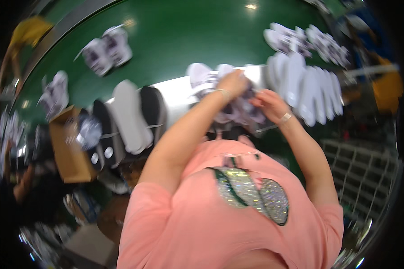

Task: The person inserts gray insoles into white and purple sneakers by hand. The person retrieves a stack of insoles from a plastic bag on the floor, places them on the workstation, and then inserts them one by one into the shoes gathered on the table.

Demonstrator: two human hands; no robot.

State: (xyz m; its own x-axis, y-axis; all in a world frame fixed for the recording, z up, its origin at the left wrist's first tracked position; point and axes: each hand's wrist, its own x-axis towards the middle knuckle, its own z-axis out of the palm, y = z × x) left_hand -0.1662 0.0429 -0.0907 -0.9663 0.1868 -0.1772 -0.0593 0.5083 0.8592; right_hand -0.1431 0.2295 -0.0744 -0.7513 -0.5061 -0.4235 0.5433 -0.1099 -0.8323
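Observation:
Several white and lilac sneakers (201,77) stand together in front of me at the near edge of the green table. My left hand (232,84) reaches over them, its fingers curled down onto one sneaker and partly hidden. Just to the right, my right hand (273,106) is closed in a pinch beside the same shoe; motion blur hides what lies between its fingertips. More lilac shoe parts (240,113) show below my hands, close to my body.
Stacked white insoles (305,89) lie to the right, with more sneakers (285,38) behind. Grey and black insoles (130,119) stand at left, next to a cardboard box (67,145). A sneaker pair (105,49) sits on the green surface (179,36). Another person (27,33) is far left.

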